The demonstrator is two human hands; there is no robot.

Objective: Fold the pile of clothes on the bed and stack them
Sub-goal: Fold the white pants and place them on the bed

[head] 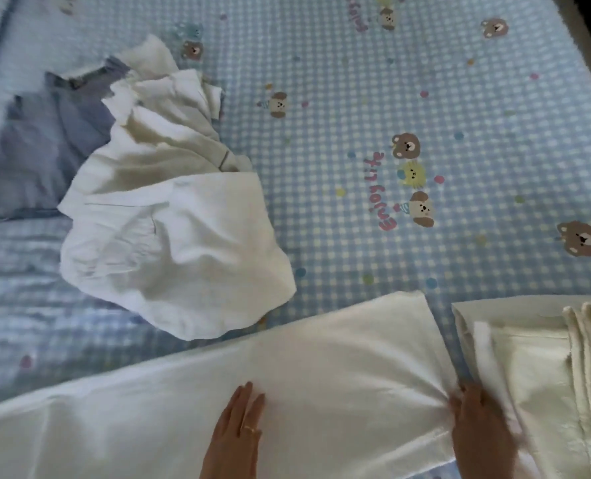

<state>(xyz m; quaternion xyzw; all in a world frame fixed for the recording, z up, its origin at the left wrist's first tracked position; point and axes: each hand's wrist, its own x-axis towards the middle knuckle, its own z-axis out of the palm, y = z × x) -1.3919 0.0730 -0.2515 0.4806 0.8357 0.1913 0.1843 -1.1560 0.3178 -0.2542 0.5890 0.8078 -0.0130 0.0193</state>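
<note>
While the long white cloth [287,392] lies spread flat across the near edge of the bed, the person's left hand [238,433] rests on it palm down, fingers straight and together, a gold ring [250,429] on one finger; it grips nothing. At the cloth's right end the right hand [477,430] looks to be bunching the fabric, which puckers into creases toward it, though blur keeps me from telling how tightly the fingers close. Just beside that end sits a cream folded stack [542,375] with layered edges showing. Farther back on the left, an unfolded heap of rumpled white garments [169,216] lies against a crumpled grey-blue garment [45,146]. Everything rests on the pale blue checked bedsheet [408,81] printed with small bears.
</note>
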